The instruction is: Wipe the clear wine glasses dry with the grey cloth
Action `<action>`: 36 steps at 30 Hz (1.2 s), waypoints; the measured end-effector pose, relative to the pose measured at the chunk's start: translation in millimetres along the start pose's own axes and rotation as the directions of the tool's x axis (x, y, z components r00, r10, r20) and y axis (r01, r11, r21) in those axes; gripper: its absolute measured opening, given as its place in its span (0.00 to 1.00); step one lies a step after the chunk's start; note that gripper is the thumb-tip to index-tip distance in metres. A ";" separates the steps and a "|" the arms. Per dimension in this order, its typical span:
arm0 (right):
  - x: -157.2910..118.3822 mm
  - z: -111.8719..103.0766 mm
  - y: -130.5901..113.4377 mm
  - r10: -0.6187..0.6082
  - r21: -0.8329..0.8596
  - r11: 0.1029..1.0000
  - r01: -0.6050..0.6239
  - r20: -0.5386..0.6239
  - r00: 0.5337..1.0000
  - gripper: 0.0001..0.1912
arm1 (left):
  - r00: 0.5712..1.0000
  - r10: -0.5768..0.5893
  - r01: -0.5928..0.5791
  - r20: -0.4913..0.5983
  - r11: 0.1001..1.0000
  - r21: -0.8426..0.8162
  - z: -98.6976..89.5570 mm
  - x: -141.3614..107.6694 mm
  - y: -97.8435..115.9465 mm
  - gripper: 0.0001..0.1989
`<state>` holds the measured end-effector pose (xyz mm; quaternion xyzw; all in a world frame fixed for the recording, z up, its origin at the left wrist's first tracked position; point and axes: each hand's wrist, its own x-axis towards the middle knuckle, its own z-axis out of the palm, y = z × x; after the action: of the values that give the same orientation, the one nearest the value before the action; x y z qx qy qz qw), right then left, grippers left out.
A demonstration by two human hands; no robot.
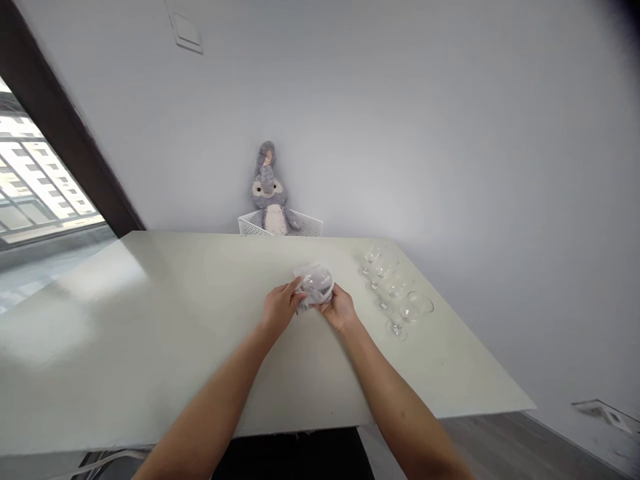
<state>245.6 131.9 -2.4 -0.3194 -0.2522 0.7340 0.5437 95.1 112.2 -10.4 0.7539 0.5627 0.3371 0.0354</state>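
Note:
In front of me, over the middle of the table, my right hand (341, 308) curls around a clear glass (317, 277) from its right side. The glass is tilted, with its round bowl facing up and away. A crumpled white cloth (303, 306), thin enough that it could be paper, lies around and against the glass. My left hand (281, 309) pinches the cloth at the left side, its thumb and fingers bent. The glass's stem and foot are hidden. To the right, several clear stemmed glasses (408, 313) stand in a row running away from me.
The pale table (165, 333) meets the wall at the back. A grey plush toy (274, 200) sits in a white perforated basket (311, 227) beyond the far edge. A window (40, 173) with a railing outside is at the left.

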 end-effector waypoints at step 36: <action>-13.0 0.7 21.7 0.283 -0.247 0.949 -0.197 0.393 0.875 0.07 | 0.903 0.010 0.430 0.430 0.011 -0.903 -29.7 9.1 -6.7 0.31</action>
<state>233.9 113.3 -14.9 -0.2341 -0.3944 0.8187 0.3455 74.6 112.9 13.8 0.4668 0.2668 0.4939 0.6833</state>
